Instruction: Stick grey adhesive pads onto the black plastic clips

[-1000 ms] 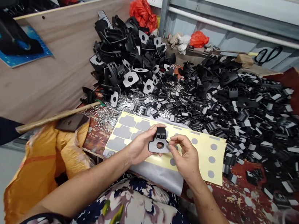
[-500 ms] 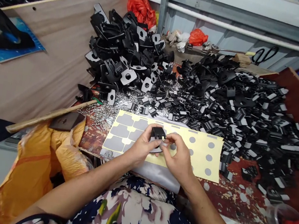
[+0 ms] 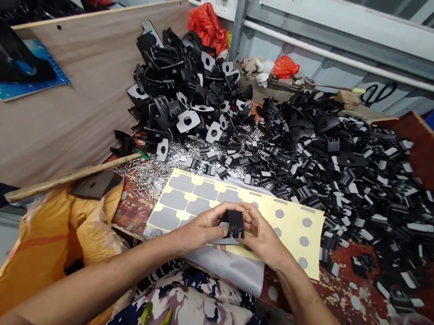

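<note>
**Two hands pinching one black part above a yellow sheet**

A worn red-brown tabletop is filling most of the frame, its paint flaking in pale spots. A pale wooden board is leaning across the left side. A wide heap of small black parts is spreading over the right half, many showing grey pads. A taller stack of larger black parts is rising in the upper centre, touching the board's edge. An orange bag is sagging in the lower left.

A yellow sheet is lying at centre, just below the heaps. It is carrying big grey stickers on its left part and small grey dots on its right. A hammer is lying left of the sheet, its wooden handle slanting up toward a scatter of silver pins.

The left hand and right hand are meeting just below centre, over the sheet's lower edge. Each grip is closing narrowly, fingertips pressing on opposite sides of a single black part. The part is being held between them above the sheet, its ridged end facing the camera. A thin grey piece is showing beneath it; whether it is attached cannot be told.

Black scissors are lying in the upper right.
</note>
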A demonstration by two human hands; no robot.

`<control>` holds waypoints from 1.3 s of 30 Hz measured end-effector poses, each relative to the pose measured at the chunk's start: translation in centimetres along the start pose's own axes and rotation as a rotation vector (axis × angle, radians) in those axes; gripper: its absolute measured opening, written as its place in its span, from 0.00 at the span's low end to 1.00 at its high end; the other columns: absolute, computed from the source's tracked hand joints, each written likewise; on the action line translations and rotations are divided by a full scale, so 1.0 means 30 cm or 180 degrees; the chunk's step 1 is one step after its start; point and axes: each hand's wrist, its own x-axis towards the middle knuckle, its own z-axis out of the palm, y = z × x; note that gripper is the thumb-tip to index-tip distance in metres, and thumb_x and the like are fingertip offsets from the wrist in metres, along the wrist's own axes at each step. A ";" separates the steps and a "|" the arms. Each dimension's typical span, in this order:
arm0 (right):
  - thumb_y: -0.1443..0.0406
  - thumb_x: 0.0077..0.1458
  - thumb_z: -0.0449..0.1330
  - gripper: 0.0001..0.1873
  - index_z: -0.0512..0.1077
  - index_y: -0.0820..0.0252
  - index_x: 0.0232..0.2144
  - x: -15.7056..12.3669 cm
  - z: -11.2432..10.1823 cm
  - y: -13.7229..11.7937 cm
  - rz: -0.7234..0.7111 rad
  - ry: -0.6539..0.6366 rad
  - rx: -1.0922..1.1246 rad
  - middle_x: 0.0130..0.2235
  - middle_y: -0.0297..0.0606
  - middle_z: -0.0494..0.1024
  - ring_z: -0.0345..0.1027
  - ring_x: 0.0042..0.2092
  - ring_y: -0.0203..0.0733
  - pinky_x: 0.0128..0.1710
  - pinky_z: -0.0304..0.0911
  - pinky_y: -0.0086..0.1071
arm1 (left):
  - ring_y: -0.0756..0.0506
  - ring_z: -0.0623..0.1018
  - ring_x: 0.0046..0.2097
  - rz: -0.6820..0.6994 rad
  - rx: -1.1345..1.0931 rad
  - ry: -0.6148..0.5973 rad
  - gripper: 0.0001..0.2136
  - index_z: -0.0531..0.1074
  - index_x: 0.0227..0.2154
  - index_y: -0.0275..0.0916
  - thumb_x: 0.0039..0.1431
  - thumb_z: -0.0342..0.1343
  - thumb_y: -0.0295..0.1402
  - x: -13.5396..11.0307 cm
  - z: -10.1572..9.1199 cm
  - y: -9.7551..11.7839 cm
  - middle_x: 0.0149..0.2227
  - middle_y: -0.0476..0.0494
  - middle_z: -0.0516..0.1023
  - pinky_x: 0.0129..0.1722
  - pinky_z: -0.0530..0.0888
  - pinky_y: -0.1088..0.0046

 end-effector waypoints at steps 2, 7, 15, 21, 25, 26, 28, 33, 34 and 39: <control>0.61 0.64 0.63 0.17 0.74 0.49 0.55 0.018 -0.035 -0.023 0.0055 -0.0362 -0.0490 0.36 0.33 0.80 0.74 0.34 0.41 0.35 0.72 0.34 | 0.43 0.76 0.41 -0.0324 0.0024 -0.0124 0.22 0.80 0.52 0.47 0.55 0.60 0.24 -0.011 -0.032 0.017 0.44 0.42 0.77 0.26 0.74 0.77; 0.67 0.65 0.59 0.14 0.81 0.50 0.49 0.233 -0.149 -0.128 -0.0098 -0.0028 -0.2261 0.38 0.34 0.84 0.76 0.34 0.42 0.35 0.69 0.35 | 0.44 0.78 0.33 -0.0440 0.0095 0.0159 0.31 0.77 0.57 0.45 0.48 0.65 0.18 0.024 -0.151 0.261 0.37 0.42 0.79 0.27 0.76 0.73; 0.69 0.62 0.63 0.18 0.77 0.64 0.54 0.779 -0.218 -0.118 -0.0111 0.1567 -0.3643 0.53 0.53 0.81 0.71 0.53 0.57 0.54 0.67 0.45 | 0.44 0.81 0.43 0.1614 -0.0352 0.1702 0.24 0.70 0.55 0.45 0.57 0.68 0.29 0.130 -0.206 0.559 0.44 0.44 0.81 0.44 0.81 0.66; 0.75 0.66 0.53 0.20 0.79 0.60 0.53 0.631 -0.210 -0.097 -0.1203 0.1328 -0.3275 0.52 0.46 0.83 0.73 0.54 0.50 0.58 0.67 0.43 | 0.42 0.82 0.44 0.0254 -0.0773 0.1464 0.26 0.68 0.57 0.37 0.57 0.70 0.29 0.118 -0.181 0.219 0.45 0.37 0.81 0.47 0.81 0.63; 0.71 0.68 0.57 0.17 0.81 0.52 0.51 0.385 -0.104 -0.080 -0.2303 0.1006 -0.2377 0.47 0.41 0.84 0.77 0.49 0.46 0.49 0.73 0.41 | 0.40 0.82 0.42 -0.0256 -0.0993 0.0407 0.36 0.64 0.65 0.45 0.55 0.72 0.34 0.116 -0.128 0.132 0.48 0.38 0.79 0.40 0.84 0.58; 0.70 0.68 0.57 0.17 0.81 0.51 0.51 0.332 -0.077 -0.069 -0.2332 0.0948 -0.2210 0.46 0.40 0.85 0.78 0.48 0.45 0.48 0.73 0.41 | 0.42 0.81 0.38 -0.0360 -0.0895 0.0207 0.36 0.65 0.64 0.45 0.53 0.73 0.33 0.120 -0.115 0.120 0.46 0.40 0.78 0.34 0.84 0.61; 0.70 0.68 0.57 0.18 0.80 0.50 0.53 0.242 -0.042 -0.038 -0.2049 0.1042 -0.1996 0.48 0.40 0.85 0.78 0.48 0.46 0.49 0.73 0.42 | 0.46 0.78 0.32 -0.0415 -0.0649 0.0170 0.34 0.69 0.60 0.43 0.50 0.73 0.31 0.130 -0.103 0.101 0.43 0.42 0.77 0.25 0.80 0.68; 0.70 0.65 0.55 0.15 0.80 0.54 0.47 0.102 -0.030 0.074 -0.0640 0.1882 -0.1515 0.46 0.42 0.83 0.77 0.48 0.47 0.49 0.73 0.42 | 0.45 0.81 0.35 -0.0216 -0.0711 0.1346 0.30 0.69 0.58 0.47 0.53 0.64 0.20 0.150 -0.154 0.076 0.42 0.44 0.77 0.29 0.80 0.72; 0.70 0.65 0.55 0.15 0.80 0.54 0.45 0.089 -0.025 0.094 -0.0504 0.1805 -0.1462 0.46 0.42 0.83 0.77 0.49 0.48 0.50 0.73 0.42 | 0.44 0.82 0.35 -0.0254 -0.0773 0.1452 0.31 0.68 0.59 0.47 0.54 0.63 0.19 0.152 -0.168 0.072 0.41 0.44 0.78 0.29 0.79 0.73; 0.65 0.64 0.57 0.14 0.80 0.55 0.47 0.065 -0.005 0.135 -0.0111 0.1470 -0.1236 0.52 0.45 0.82 0.74 0.55 0.52 0.57 0.69 0.48 | 0.39 0.86 0.34 -0.0305 -0.0888 0.1394 0.33 0.61 0.65 0.47 0.58 0.60 0.20 0.152 -0.197 0.043 0.38 0.40 0.81 0.27 0.78 0.74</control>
